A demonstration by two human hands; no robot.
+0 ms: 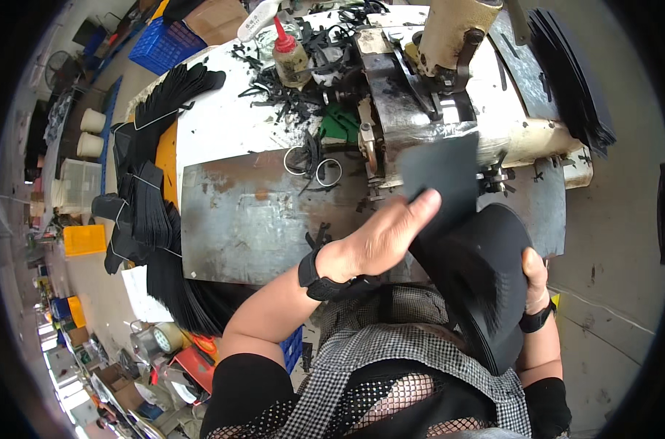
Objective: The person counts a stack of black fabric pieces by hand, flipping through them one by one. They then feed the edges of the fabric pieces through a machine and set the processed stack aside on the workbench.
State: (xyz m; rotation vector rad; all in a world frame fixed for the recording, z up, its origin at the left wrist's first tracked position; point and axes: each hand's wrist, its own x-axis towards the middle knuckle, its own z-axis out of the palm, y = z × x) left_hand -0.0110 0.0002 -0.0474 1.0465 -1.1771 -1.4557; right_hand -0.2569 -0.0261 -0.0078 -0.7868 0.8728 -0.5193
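My left hand (pixel 383 233) is closed on a flat black piece (pixel 442 172), thumb on top and fingers hidden beneath. The far end of that piece reaches up to the front of a cream and metal machine (pixel 413 110). On the right, my right hand (pixel 535 272) grips the outer edge of a thick stack of similar black pieces (pixel 486 285), held against my checked apron. Part of the stack is smeared by motion, and most of my right fingers are behind it. Scissors (pixel 328 173) with white ring handles lie on the metal plate left of the machine.
A worn metal plate (pixel 230 219) covers the near table. Black scraps (pixel 274 99) surround a red-nozzled bottle (pixel 290 62) beyond it. Tied bundles of black pieces (pixel 151 205) hang along the left edge. More black sheets (pixel 570 80) stand at the far right. A blue crate (pixel 164 45) is behind.
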